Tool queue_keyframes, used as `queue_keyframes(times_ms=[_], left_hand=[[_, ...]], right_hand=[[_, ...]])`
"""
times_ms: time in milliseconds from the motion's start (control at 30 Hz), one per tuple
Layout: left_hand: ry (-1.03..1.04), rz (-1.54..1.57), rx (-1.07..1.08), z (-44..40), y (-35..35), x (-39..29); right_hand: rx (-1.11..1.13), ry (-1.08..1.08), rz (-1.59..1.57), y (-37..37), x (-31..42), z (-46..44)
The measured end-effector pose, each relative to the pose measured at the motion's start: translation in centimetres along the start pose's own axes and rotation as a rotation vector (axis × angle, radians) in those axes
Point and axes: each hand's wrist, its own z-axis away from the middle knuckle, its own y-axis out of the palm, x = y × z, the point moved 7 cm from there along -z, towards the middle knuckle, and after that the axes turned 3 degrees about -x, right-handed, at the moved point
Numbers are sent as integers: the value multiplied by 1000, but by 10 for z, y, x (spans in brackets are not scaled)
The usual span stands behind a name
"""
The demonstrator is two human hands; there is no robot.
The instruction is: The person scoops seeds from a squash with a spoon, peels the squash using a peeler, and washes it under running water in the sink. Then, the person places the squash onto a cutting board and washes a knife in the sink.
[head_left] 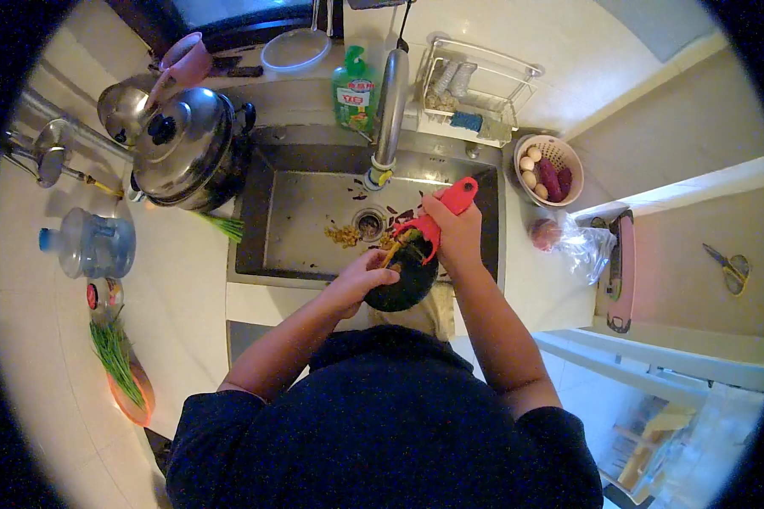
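Over the front edge of the sink [280,263], my left hand [363,282] is closed around a round, dark green pumpkin [399,288], with yellowish flesh showing on its upper side. My right hand [452,227] grips a red peeler [460,195], its handle sticking out above the fist. The peeler's red head lies against the top of the pumpkin; its blade is too small to make out. Yellow seeds and pulp [342,236] lie beside the drain [369,224], with dark reddish peelings scattered around it.
A faucet [389,119] hangs over the sink. A large lidded pot [187,148] stands at left, near a water jug [98,243] and green stalks [115,360]. Behind is a green soap bottle [353,89]. At right sit a basket [530,144] of eggs and purple sweet potatoes, and scissors [730,270].
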Motion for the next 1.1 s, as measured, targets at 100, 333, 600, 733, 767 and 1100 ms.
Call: queue_keyframes(times_ms=[100, 333, 600, 733, 767, 1100], left_hand=[[-56, 58, 1, -5, 0, 10], [121, 67, -46, 15, -18, -5], [183, -26, -80, 9, -6, -20], [129, -68, -33, 5, -3, -7], [129, -23, -16, 5, -3, -4], [420, -240, -92, 14, -16, -6]], right_hand=[[-20, 8, -37, -7, -13, -7], [-379, -151, 35, -129, 2, -66], [-50, -91, -258, -13, 43, 6], [82, 17, -79, 7, 11, 5], [73, 98, -170, 7, 2, 1], [-336, -62, 93, -78, -47, -55]])
